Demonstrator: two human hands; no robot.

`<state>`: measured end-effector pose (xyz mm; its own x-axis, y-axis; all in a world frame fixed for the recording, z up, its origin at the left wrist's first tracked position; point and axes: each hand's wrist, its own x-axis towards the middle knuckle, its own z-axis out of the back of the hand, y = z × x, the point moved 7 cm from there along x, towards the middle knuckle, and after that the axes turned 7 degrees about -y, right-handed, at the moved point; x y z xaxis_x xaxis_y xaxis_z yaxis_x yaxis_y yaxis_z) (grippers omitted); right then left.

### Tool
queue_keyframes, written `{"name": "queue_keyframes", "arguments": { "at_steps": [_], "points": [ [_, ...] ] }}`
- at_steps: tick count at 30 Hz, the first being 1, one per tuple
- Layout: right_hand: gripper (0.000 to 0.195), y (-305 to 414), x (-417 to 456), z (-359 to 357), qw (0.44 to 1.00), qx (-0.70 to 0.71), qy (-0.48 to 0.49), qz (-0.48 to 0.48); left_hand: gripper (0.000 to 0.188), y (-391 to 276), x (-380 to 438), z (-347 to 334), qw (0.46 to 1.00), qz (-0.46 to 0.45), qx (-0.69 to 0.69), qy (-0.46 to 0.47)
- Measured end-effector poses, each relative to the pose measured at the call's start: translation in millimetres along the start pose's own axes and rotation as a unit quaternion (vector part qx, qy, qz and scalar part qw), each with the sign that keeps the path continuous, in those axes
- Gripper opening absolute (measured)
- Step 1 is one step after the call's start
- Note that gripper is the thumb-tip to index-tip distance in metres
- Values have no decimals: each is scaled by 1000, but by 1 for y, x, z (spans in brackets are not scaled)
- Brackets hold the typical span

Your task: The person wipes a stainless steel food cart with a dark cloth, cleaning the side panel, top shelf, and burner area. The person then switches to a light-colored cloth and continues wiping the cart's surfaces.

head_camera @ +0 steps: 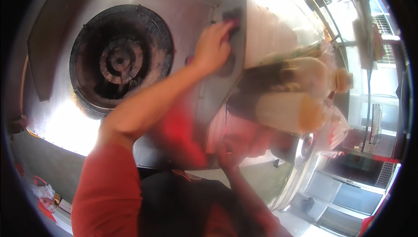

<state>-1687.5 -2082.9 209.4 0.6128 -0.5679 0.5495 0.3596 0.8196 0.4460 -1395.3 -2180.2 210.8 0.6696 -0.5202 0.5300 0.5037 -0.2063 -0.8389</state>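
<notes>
My left hand (214,46) reaches across a stainless-steel wok stove (186,15). Its fingers press a small dark and pink thing (232,23), perhaps a scouring pad or cloth, against the steel side panel (236,38). Left of this hand lies the round black wok burner (120,60), set into the stove top. My right hand (228,152) is blurred, low by the stove's front right corner. Whether it holds anything cannot be made out. A red blur (179,132) on the steel below my left forearm looks like a reflection of my shirt.
Right of the panel stand two large plastic bottles, one with an orange cap (312,113), the other with a pale cap (343,80). A white plastic bag (336,127) is beyond them. A raised steel guard (42,57) borders the burner's left. Bags and boxes (49,201) lie at lower left.
</notes>
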Motion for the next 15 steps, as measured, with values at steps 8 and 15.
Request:
{"name": "queue_keyframes", "arguments": {
  "at_steps": [8,15],
  "points": [
    [16,-4,0,2,1000,2,-7,-8,61,-66,-168,76,962,121,-87,230],
    [17,-3,-5,4,1000,-17,-15,-13,51,-63,-68,41,988,-31,-78,127]
  ]
}}
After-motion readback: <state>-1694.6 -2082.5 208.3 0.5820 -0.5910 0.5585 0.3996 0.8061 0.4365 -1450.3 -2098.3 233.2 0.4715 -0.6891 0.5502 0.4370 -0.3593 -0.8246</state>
